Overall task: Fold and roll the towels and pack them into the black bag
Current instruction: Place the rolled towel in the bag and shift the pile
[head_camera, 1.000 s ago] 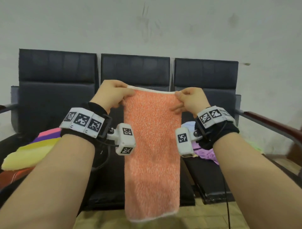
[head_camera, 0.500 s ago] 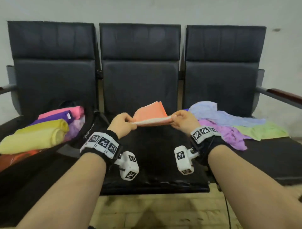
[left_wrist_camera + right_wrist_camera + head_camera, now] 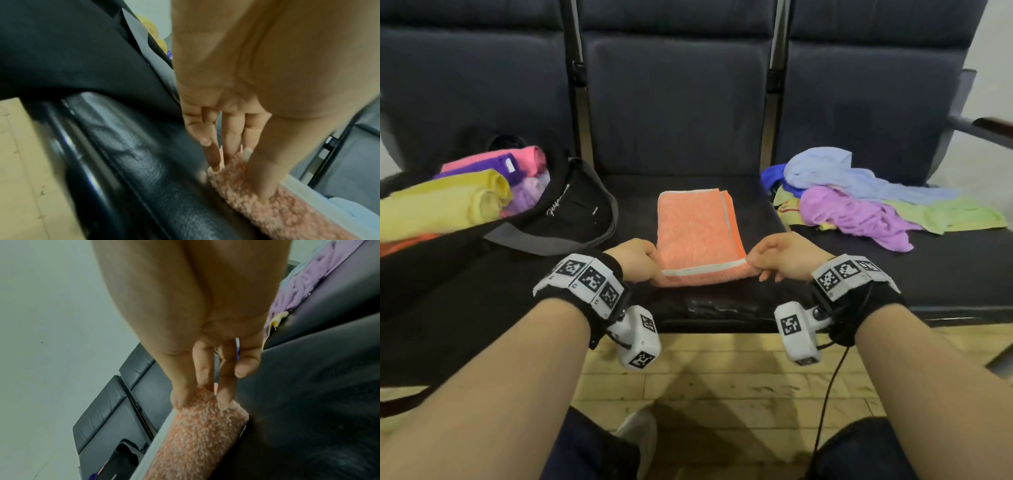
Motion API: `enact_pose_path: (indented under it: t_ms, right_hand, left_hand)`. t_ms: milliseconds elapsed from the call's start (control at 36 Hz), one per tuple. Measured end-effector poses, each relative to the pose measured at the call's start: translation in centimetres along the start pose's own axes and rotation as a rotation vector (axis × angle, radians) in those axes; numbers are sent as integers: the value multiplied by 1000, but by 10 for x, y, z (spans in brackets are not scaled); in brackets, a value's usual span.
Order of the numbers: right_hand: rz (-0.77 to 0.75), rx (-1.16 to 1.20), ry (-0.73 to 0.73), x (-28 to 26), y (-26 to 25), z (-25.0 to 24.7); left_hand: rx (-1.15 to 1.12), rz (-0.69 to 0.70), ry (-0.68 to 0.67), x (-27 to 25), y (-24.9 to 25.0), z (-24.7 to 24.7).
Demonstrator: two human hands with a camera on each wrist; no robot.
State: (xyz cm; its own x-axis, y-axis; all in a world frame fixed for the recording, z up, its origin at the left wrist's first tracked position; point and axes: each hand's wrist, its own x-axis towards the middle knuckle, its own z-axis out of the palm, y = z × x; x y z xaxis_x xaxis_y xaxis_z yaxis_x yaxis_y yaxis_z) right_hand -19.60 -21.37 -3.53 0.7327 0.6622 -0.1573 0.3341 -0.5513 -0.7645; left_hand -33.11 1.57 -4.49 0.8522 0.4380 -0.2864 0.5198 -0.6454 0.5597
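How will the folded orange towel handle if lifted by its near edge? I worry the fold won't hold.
Probably floppy: the orange towel is soft terry, so its layers would sag open. It looks light, and the fuzzy pile should grip the left hand and right hand.

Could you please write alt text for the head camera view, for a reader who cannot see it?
Two hands, left hand and right hand, pinch the near corners of a folded orange towel lying on the middle seat. A black bag with rolled towels sits left; loose towels lie right.

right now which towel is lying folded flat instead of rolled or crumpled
The orange towel on the middle seat, held by both hands; those in the black bag are rolled, the right-seat pile crumpled.
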Motion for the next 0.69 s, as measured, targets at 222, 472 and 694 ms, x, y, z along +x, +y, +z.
enact_pose_path:
  t_ms: [222, 472, 694]
  right_hand:
    - [-1, 6, 38, 3, 6, 3]
    - [117, -120, 179, 22, 17, 12]
    - [132, -193, 189, 21, 23, 18]
  left_hand:
    - [-208, 28, 1, 5, -12, 6]
    - [-348, 93, -95, 4, -5, 0]
    - [-326, -25, -208, 6, 0, 6]
